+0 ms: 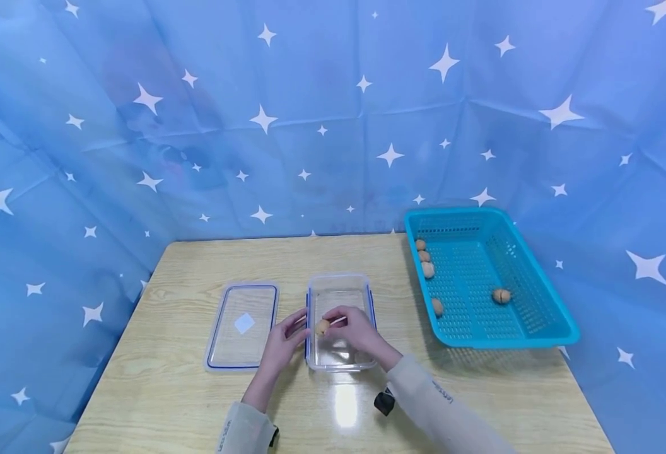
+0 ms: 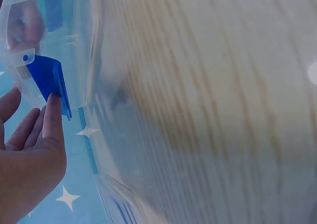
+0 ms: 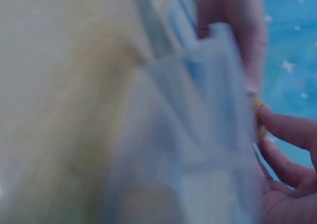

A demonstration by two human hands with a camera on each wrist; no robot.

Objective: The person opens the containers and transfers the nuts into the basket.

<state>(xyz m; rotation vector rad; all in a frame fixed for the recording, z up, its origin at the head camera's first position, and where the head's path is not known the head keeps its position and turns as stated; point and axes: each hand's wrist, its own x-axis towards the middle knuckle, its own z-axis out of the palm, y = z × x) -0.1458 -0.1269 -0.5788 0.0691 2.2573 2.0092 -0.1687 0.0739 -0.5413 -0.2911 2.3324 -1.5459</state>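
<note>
- Right hand (image 1: 354,329) over the open clear container (image 1: 340,363), fingertips pinching a small tan walnut (image 1: 322,326) above the container's left half.
- Walnut held just inside the container's left wall, between the two hands, closer to the right hand's fingertips than to the left hand's.
- Left hand (image 1: 284,340) just outside the container's left wall, fingers straight and relaxed, tips against the wall near its blue clasp (image 2: 49,78); grips nothing.
- In the left wrist view, fingers (image 2: 53,116) extended with one tip touching the lower edge of the blue clasp; the rest blurred.
- In the right wrist view, fingers (image 3: 285,130) curled at the container's rim with a sliver of tan between them; heavy blur, little else readable.
- Container standing upright on the wooden table (image 1: 185,403), long side running away from the person; whether anything lies inside, cannot tell.
- Clear lid (image 1: 243,325) with blue trim lying flat just left of the container, a pale square at its centre, beside the left hand and apart from it.
- Teal basket (image 1: 537,321) well to the right, on the table's right part, apart from both hands.
- Five more walnuts (image 1: 427,270) in the basket: three in a row near its far left wall, one nearer on that side, one alone toward the middle.
- Pale sleeves (image 1: 441,403) on both forearms; blue star-patterned cloth (image 1: 310,126) behind and around the table.
</note>
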